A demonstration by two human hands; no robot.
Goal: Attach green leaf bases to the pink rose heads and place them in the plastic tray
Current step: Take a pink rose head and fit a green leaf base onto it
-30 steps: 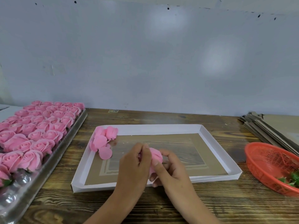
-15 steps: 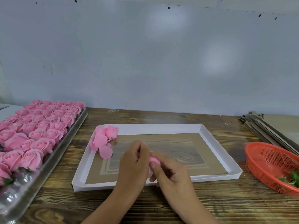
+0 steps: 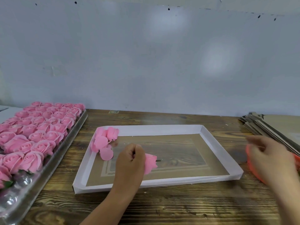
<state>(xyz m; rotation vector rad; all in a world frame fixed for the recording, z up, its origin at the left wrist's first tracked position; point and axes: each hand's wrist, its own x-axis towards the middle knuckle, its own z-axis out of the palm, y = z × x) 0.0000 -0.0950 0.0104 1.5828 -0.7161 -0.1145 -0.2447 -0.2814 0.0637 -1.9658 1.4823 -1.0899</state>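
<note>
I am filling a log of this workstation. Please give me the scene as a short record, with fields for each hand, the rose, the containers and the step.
left hand: left hand grips the pink rose head over the white cardboard tray
right hand: right hand, blurred, over the red basket; grip unclear
loose roses: a few pink rose heads in the cardboard tray's far left corner
plastic tray: plastic tray at left, nearly full of roses
step: no leaf base visible on the held rose
</note>
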